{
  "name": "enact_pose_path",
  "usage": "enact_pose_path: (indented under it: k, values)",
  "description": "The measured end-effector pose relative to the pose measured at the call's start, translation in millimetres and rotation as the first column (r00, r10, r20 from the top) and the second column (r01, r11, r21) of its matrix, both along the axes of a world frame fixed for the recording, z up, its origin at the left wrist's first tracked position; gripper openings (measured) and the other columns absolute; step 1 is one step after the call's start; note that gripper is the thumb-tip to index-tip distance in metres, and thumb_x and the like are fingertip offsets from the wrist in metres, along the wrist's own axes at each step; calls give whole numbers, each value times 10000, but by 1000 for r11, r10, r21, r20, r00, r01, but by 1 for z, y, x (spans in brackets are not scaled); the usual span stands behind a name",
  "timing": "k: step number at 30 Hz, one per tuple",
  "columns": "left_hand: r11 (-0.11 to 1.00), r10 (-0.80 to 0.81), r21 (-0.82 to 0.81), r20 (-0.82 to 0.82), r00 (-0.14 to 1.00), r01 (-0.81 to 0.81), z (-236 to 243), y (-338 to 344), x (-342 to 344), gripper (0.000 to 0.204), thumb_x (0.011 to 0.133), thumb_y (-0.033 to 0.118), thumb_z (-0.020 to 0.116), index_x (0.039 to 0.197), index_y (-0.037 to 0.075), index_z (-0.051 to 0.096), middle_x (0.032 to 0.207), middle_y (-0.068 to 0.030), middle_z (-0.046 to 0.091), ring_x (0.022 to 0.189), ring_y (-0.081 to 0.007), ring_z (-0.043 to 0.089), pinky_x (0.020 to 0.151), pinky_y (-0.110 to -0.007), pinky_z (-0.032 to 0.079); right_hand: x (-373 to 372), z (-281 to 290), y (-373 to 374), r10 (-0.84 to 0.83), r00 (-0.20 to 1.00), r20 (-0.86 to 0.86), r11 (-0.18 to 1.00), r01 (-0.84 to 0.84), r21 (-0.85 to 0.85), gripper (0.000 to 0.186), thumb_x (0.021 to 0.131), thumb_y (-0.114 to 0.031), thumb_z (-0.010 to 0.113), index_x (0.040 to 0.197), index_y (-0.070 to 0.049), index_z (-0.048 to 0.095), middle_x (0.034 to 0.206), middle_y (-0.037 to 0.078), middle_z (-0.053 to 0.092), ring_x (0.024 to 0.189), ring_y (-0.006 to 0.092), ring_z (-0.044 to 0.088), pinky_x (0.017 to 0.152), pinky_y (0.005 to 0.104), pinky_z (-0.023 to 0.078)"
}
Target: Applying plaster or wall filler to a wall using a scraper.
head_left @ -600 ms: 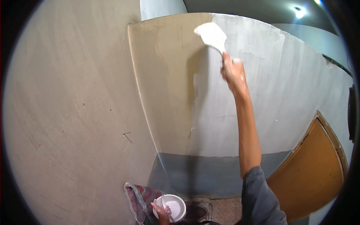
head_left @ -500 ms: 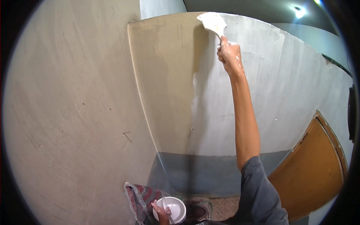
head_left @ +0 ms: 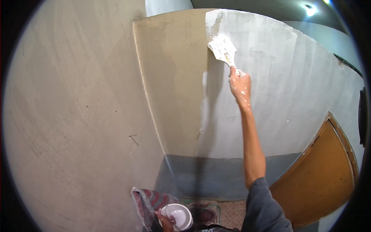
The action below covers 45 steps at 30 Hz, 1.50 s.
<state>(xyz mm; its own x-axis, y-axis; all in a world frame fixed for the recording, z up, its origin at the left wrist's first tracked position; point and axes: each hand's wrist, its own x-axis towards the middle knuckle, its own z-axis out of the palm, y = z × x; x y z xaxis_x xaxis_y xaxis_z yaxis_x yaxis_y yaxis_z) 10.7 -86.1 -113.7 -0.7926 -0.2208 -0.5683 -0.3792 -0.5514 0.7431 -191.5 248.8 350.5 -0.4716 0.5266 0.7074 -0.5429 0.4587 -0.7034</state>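
My right hand (head_left: 240, 86), spotted with white paint, is closed round the handle of a wide paintbrush (head_left: 223, 49). The brush is coated in white and lies against the upper part of the wall (head_left: 174, 73), at the border between bare beige and painted white. A streaky white patch (head_left: 213, 24) shows just above it. Low down, my left hand (head_left: 167, 222) grips a white bucket (head_left: 188, 216) at its left side. Pale paint can be seen inside the bucket; part of my fingers is hidden.
A beige side wall (head_left: 73, 116) meets the painted wall at a corner on the left. A red and grey patterned cloth (head_left: 152, 199) hangs beside the bucket. At the right is a brown wooden door (head_left: 317, 174). A dark shoe (head_left: 206, 215) stands on the floor (head_left: 234, 207).
My right hand has drawn the brush down from the wall's top edge, and a streaky white strip now shows above it. My left hand stays at the bucket.
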Motion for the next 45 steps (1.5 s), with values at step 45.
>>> enact_pose_path:
  k: [45]
  values:
    - [994,-11,111,-90,996,21,40,35,11,759,676,739,247,1159,154,234,625,-50,399,396,-110,322,321,-193,196,51,28,-24,-615,757,-221,-311,25,950,112,624,36,543,538,-30,517,494,116,503,471,191,550,399,285,417]
